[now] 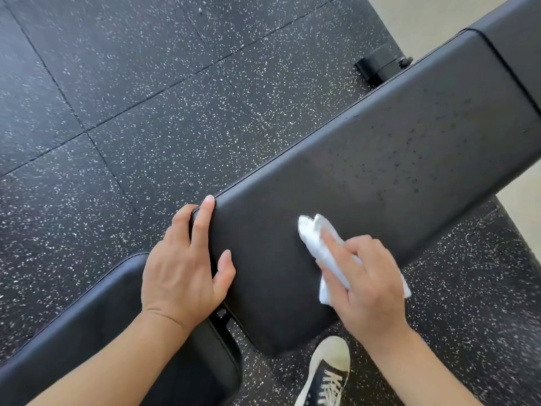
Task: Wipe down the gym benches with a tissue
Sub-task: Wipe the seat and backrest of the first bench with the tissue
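Note:
A long black padded bench back (395, 148) runs from the lower middle to the upper right, speckled with small droplets on its far half. My right hand (366, 276) presses a crumpled white tissue (314, 241) onto the pad near its lower end, fingers curled over it. My left hand (187, 259) rests on the pad's left corner, fingers over the edge and thumb on top. A second black pad, the seat (102, 332), lies at the lower left under my left forearm.
Black rubber floor tiles (131, 112) with white flecks surround the bench. A black wheel of the bench frame (377, 65) shows beyond the pad at the upper right. My shoe (328, 373) stands beside the bench at the bottom. Another dark pad (521, 33) lies at the top right.

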Demonstrator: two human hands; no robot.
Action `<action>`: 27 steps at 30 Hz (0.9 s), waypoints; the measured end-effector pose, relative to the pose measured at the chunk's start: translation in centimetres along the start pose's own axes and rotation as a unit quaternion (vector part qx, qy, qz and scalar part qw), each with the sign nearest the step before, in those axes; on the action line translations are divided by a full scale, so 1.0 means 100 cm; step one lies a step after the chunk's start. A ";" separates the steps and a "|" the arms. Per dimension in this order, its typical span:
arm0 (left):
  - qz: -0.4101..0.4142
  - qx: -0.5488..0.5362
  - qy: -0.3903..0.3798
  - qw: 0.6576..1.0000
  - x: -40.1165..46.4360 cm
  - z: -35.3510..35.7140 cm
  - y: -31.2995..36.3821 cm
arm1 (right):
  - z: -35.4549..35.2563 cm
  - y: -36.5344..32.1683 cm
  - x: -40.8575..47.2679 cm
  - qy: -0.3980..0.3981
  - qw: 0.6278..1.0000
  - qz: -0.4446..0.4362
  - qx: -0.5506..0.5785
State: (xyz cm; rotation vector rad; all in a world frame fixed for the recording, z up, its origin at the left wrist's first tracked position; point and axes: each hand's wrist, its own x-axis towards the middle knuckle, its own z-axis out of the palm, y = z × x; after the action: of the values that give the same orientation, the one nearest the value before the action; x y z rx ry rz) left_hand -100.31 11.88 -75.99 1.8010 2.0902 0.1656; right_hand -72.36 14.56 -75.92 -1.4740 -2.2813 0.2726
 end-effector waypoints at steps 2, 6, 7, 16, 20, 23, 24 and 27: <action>0.002 0.001 0.002 1.000 -0.001 0.000 0.000 | 0.005 0.007 0.030 0.032 0.998 0.055 -0.012; 0.000 0.004 0.009 1.000 -0.001 0.001 0.000 | 0.029 -0.012 0.110 0.081 0.981 0.176 -0.018; 0.001 0.004 0.009 1.000 -0.001 0.001 0.000 | 0.035 -0.024 0.123 0.077 0.976 0.201 -0.022; 0.005 -0.003 0.004 1.000 -0.001 0.003 -0.002 | 0.038 -0.092 0.042 -0.026 0.999 0.013 0.016; 0.002 0.003 0.013 1.000 -0.002 0.002 0.000 | 0.007 -0.024 0.003 -0.012 1.000 0.006 -0.001; -0.004 0.005 0.010 1.000 -0.002 0.002 0.000 | -0.007 0.019 0.022 0.015 0.998 0.059 -0.002; -0.006 0.002 0.008 1.000 -0.003 0.002 0.000 | -0.005 0.024 0.036 0.034 0.996 0.085 -0.005; -0.006 0.000 0.008 1.000 -0.003 0.001 0.001 | 0.015 0.004 0.087 0.075 0.984 0.162 -0.023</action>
State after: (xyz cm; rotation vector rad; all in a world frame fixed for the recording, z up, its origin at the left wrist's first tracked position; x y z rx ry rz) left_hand -100.21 11.63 -75.99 1.7925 2.1106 0.1780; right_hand -75.77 22.66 -75.44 -1.8240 -1.9391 0.1940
